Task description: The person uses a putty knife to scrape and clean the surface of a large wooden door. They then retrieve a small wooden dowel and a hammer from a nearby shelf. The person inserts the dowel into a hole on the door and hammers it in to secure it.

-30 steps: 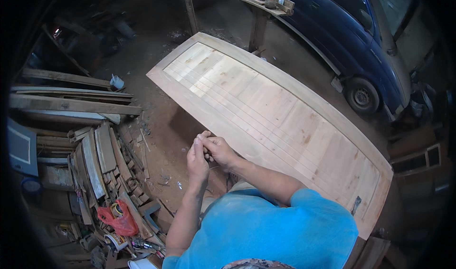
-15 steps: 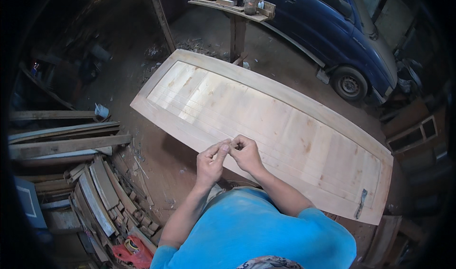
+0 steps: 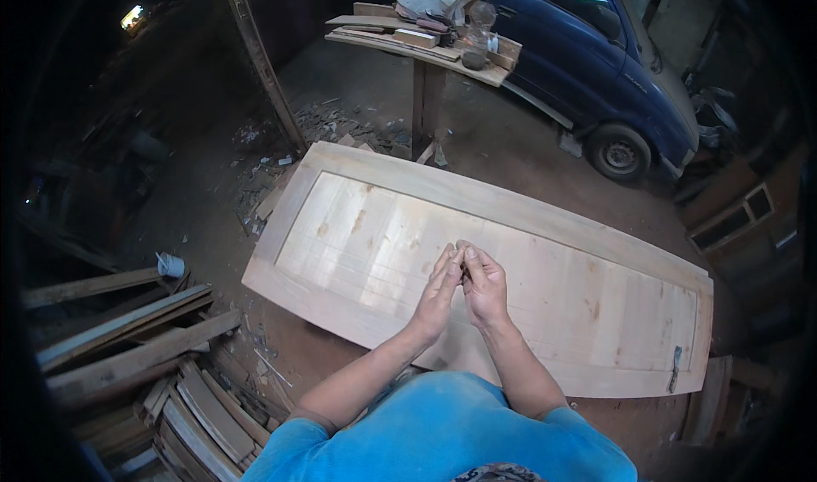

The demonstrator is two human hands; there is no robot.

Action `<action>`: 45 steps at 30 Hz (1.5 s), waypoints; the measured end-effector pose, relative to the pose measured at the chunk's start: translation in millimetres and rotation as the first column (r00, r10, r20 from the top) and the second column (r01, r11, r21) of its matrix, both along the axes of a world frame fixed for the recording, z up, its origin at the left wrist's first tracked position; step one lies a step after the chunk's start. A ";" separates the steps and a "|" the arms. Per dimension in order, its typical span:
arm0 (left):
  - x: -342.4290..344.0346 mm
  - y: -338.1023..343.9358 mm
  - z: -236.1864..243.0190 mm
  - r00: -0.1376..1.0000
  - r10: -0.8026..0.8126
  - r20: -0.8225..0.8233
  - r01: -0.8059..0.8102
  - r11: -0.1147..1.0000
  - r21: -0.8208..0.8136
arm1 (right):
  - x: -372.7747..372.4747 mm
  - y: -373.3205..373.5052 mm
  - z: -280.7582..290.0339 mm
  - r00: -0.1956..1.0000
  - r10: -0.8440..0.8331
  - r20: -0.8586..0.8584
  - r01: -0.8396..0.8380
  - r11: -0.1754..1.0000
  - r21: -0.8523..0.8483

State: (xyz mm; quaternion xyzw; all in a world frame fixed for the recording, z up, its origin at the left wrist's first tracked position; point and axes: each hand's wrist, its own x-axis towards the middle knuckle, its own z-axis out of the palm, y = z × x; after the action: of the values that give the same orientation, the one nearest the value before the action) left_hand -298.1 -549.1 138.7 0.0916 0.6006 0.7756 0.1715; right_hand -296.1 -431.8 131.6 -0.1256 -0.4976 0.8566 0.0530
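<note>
My left hand (image 3: 436, 299) and my right hand (image 3: 485, 288) meet at the fingertips over a pale wooden door (image 3: 528, 278). Both hands have their fingers pressed together in a pinch. Something small and dark may sit between them, but I cannot make it out. The door has a raised frame around a recessed panel of joined boards with brown knots and thin grooves. On its right end lies a slim dark tool (image 3: 677, 369), its kind unclear.
Beyond the door stands a small wooden stand (image 3: 400, 50) bearing a clear plastic bottle (image 3: 479, 27), papers and wood blocks. A blue vehicle (image 3: 562, 65) is parked behind it. Stacked planks (image 3: 145, 354) and a white bucket (image 3: 170, 265) are at left. Wood scraps (image 3: 340, 125) litter the floor.
The view has tilted up and shifted, so the door sits lower in it. My hands have moved forward over the panel, and my left fingers have straightened alongside the right ones.
</note>
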 end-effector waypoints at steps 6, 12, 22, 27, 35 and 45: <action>-75.6 -46.4 6.5 0.984 -0.137 -0.116 0.121 0.983 -0.135 | -86.8 -60.6 -2.5 0.989 -0.148 0.016 0.149 0.975 -0.167; -112.2 -67.5 -13.6 0.956 -0.132 -0.261 0.101 0.986 -0.130 | -127.8 -80.6 7.8 0.980 -0.119 0.157 0.133 0.988 -0.082; -178.9 -91.7 -16.3 0.945 -0.212 -0.250 0.189 0.975 -0.115 | -172.4 -129.9 14.4 0.954 -0.271 0.125 0.264 0.962 0.070; -186.7 -91.0 -23.2 0.913 -0.218 -0.345 0.195 0.976 -0.100 | -190.0 -118.3 16.9 0.906 -0.336 0.258 0.344 0.939 0.014; -235.4 -95.2 2.8 0.977 0.056 0.206 -0.101 0.973 0.210 | -198.6 -129.0 29.5 0.974 -0.180 0.134 0.184 0.983 -0.018; -234.5 -109.7 1.5 0.937 -0.155 0.314 0.016 0.915 0.403 | -185.5 -132.7 30.1 0.969 0.235 0.073 -0.241 0.967 0.086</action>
State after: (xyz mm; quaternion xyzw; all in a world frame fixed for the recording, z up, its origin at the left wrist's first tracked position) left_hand -532.6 -658.8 140.3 0.0156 0.3888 0.8761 0.2847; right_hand -481.6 -564.5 161.7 -0.0887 -0.5503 0.8281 -0.0599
